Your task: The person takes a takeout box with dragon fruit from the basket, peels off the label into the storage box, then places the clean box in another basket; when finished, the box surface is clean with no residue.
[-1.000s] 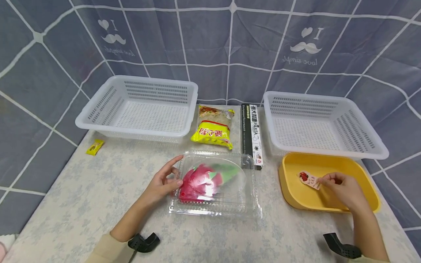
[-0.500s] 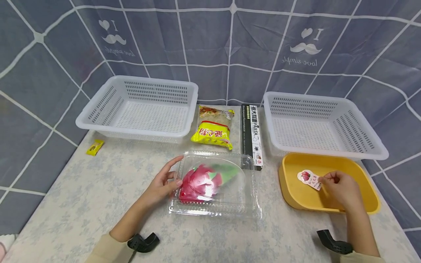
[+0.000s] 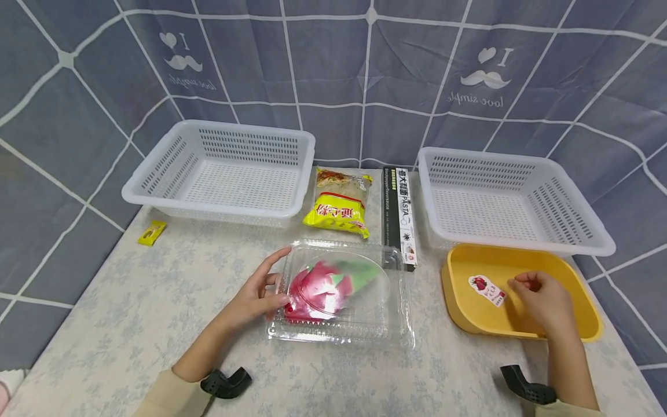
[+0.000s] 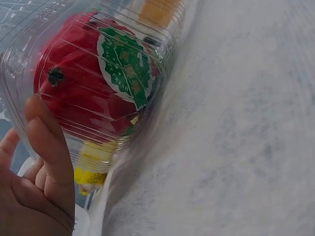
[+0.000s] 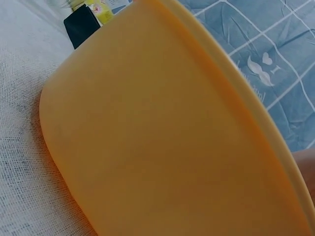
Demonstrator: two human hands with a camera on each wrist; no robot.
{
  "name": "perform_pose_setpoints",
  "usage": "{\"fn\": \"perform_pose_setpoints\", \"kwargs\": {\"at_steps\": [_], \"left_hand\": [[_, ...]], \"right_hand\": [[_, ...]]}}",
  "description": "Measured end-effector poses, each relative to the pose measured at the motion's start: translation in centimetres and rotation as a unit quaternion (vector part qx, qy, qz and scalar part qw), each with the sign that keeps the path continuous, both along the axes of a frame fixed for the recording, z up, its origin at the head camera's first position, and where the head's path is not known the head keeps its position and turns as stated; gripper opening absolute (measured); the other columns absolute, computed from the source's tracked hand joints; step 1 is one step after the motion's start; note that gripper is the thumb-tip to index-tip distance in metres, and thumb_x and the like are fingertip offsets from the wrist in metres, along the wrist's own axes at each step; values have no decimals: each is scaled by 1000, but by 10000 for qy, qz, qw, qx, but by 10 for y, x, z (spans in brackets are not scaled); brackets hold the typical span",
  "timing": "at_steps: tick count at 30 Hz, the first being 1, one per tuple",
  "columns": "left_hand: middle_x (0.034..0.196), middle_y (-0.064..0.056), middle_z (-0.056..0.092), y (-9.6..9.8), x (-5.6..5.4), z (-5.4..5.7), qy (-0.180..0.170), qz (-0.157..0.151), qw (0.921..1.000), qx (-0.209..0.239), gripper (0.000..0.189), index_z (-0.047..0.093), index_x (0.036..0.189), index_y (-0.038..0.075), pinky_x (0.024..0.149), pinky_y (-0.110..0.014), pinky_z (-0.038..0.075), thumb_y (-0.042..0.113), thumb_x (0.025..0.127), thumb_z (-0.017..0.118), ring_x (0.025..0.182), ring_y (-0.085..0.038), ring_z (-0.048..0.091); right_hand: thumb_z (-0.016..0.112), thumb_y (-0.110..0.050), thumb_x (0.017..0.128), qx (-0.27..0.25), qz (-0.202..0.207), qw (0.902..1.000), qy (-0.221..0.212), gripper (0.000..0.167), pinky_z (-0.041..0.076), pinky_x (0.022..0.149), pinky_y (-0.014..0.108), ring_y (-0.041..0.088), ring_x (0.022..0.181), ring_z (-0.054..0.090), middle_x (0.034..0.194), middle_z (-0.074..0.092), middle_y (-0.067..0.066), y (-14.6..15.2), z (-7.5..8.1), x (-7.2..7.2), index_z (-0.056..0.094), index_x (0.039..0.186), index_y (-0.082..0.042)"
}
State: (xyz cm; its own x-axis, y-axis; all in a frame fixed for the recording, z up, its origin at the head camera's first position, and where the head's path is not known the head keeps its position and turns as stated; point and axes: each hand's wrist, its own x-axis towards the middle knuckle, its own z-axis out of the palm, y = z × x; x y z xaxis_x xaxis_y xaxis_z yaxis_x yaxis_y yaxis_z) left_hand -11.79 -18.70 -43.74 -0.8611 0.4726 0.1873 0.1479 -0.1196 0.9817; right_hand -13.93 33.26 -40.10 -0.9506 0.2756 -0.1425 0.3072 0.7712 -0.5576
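My left hand [image 3: 257,295] holds the left side of a clear plastic clamshell box [image 3: 398,313], thumb at its near left corner and index finger along the far one. Inside lies a red dragon fruit [image 3: 318,289] with green leaf tips; the left wrist view shows a green and white label [image 4: 127,66] on that side. Over the yellow basin [image 3: 469,321] is my right hand [image 3: 547,301], its fingers bent and thumb near the index finger. Left of those fingertips, inside the basin, lies a small fruit-printed label [image 3: 487,289], apart from them. The basin's wall hides most of this hand in the right wrist view.
White slotted baskets stand at back left [image 3: 219,205] and back right [image 3: 521,240]. Between them lie a yellow pasta bag [image 3: 339,202] and a black and white pasta box [image 3: 400,214]. A small yellow packet [image 3: 152,233] lies at far left. A patterned curtain [image 3: 333,75] hangs behind.
Earlier my right fingers pinched the label's edge; now they have let go of it and it sits slightly further left in the basin. My left hand stays on the clamshell box.
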Motion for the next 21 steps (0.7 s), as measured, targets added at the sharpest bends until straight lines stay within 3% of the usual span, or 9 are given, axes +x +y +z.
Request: {"fn": "perform_pose_setpoints", "kwargs": {"at_steps": [5,10,16,21], "left_hand": [[82,-6,55,1,0,1,46,-125,9999,90,80,16,153,9,35,-27,41,0,90,64,41,-15,42],[81,-12,52,1,1,2,-67,-252,9996,-122,79,14,153,10,32,-29,41,-2,91,61,41,-13,44],[77,-14,49,0,2,2,36,-224,9984,-508,67,22,146,8,30,-31,42,-5,90,57,40,-9,47],[73,-9,42,3,2,0,117,-98,9989,-435,58,25,136,4,29,-30,41,-8,88,55,41,-7,44]], "right_hand": [[56,-29,99,-129,-83,9998,106,39,37,68,30,34,89,45,98,55,21,1,-1,1,53,111,8],[56,-32,99,-288,-174,9991,241,42,39,65,20,25,86,47,98,57,17,1,0,1,55,113,7],[57,-35,98,-890,-179,9952,355,44,43,61,14,9,76,47,88,56,-6,6,6,1,55,114,5],[59,-30,98,-1680,-203,9836,617,20,47,63,14,3,76,53,79,56,-21,11,14,0,61,101,-10]]}}
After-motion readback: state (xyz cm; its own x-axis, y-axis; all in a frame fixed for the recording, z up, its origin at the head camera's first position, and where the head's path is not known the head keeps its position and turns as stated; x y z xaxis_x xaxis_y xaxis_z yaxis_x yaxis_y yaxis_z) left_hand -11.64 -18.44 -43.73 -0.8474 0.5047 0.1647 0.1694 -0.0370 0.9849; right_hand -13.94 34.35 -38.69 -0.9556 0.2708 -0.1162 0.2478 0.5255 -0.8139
